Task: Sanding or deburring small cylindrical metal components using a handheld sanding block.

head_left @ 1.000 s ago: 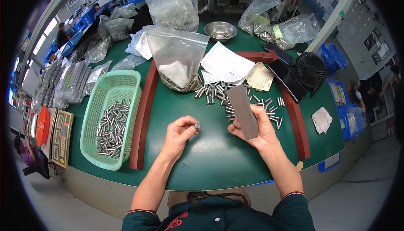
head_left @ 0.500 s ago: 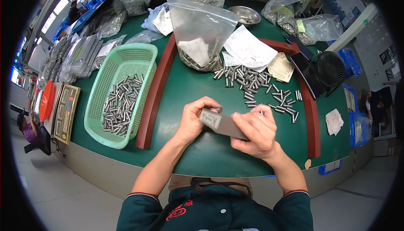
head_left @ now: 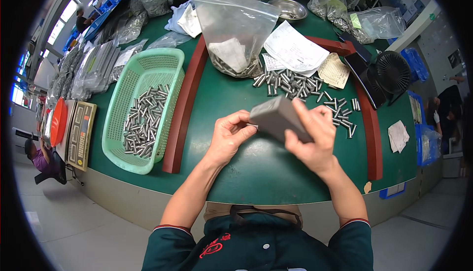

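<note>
My right hand (head_left: pixel 315 138) is closed round a grey rectangular block (head_left: pixel 280 119), thumb on the near side and fingers over the far edge. The block is tilted, its left end against the fingertips of my left hand (head_left: pixel 230 135). Those fingers are pinched on a small metal pin, mostly hidden by the fingers and the block. Beyond the block lies a loose heap of shiny metal pins (head_left: pixel 290 84). To the left, a green plastic basket (head_left: pixel 109 128) holds many similar pins.
Dark red bars (head_left: pixel 183 118) frame the green work surface (head_left: pixel 251 177). A clear bag (head_left: pixel 231 19), papers (head_left: pixel 295 49) and a metal bowl (head_left: pixel 287 9) sit at the back. A black fan (head_left: pixel 392 72) and a white cloth (head_left: pixel 398 137) are on the right.
The grey block has swung up and away, its printed end face turned out of sight. My right hand has shifted right and slightly forward, while the left stays close to its place.
</note>
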`<state>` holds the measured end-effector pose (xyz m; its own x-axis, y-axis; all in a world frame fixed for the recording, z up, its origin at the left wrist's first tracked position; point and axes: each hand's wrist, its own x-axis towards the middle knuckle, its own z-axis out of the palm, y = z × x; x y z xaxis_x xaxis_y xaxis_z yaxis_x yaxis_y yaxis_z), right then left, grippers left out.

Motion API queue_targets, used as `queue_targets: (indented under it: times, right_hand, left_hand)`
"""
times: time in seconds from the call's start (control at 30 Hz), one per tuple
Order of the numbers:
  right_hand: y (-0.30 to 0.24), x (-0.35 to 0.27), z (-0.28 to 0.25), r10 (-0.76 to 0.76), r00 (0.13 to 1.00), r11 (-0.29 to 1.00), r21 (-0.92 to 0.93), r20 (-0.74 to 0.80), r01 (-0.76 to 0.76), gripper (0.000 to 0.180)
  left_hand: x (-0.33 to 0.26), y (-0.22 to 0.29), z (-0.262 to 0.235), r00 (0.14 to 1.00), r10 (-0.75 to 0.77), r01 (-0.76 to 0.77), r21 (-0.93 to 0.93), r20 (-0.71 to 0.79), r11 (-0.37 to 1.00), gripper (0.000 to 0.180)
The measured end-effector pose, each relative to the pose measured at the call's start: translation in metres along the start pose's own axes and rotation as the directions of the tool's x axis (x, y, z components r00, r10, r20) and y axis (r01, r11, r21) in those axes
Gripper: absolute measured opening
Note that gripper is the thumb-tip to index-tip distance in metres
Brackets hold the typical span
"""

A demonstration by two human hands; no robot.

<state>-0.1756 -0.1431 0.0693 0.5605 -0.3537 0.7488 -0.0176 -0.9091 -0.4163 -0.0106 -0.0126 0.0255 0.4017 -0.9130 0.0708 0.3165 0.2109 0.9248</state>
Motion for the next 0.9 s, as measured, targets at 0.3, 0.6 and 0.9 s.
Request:
queue_targets:
  times: [0.3, 0.6, 0.9]
  right_hand:
    - [0.003, 0.002, -0.001, 0.040, 0.999, 0.996, -0.077, 0.006, -0.040, 0.059]
    - [0.018, 0.000, -0.003, 0.072, 0.997, 0.983, -0.168, -0.001, -0.071, 0.059]
    - [0.003, -0.002, 0.001, -0.065, 0.987, 0.996, -0.072, -0.146, 0.055, 0.059]
  left_hand:
    - [0.001, -0.003, -0.006, 0.999, 0.010, -0.014, -0.099, -0.044, 0.995, 0.017]
    - [0.004, 0.000, -0.009, 0.997, 0.074, -0.067, -0.178, 0.032, 0.982, 0.007]
    - [0.003, -0.004, -0.004, 0.998, -0.065, 0.070, -0.424, 0.026, 0.903, 0.014]
